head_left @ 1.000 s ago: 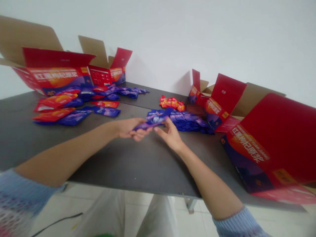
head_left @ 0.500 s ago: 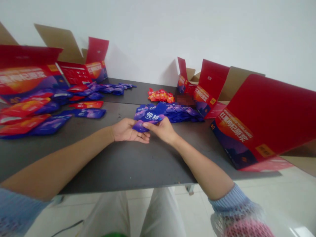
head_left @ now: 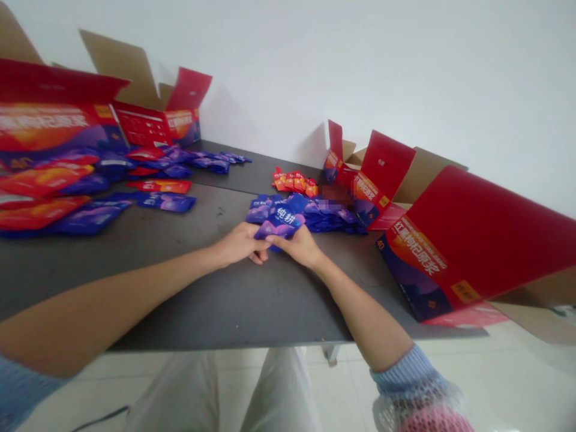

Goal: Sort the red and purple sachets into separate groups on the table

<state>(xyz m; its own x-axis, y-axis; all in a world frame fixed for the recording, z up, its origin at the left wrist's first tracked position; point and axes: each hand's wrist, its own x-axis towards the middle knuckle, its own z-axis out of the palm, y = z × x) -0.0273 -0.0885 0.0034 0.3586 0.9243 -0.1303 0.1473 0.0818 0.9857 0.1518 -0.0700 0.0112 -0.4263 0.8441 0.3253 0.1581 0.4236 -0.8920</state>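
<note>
Blue-purple sachets with white lettering point(head_left: 284, 217) are held low over the table, their printed face up. My right hand point(head_left: 302, 247) is closed on their right side, thumb on top. At their lower left edge, my left hand point(head_left: 240, 245) is closed too, its thumb near the right thumb and its fingers curled underneath. How many sachets lie in the grip cannot be told. Just behind the hands spreads a pile of blue sachets point(head_left: 330, 219). Several orange-red sachets point(head_left: 294, 182) lie beyond that pile.
On the left, blue sachets point(head_left: 164, 201) and orange-red sachets point(head_left: 49, 180) lie in front of an open red carton point(head_left: 54, 129) and a second carton point(head_left: 182, 126). Open cartons point(head_left: 423, 264) stand along the right. The grey table's front edge point(head_left: 225, 347) runs before my legs.
My left hand has gone from open, fingers stretched beneath the sachets, to closed on their lower edge. The sachets now tilt more upright. The whole view has turned slightly.
</note>
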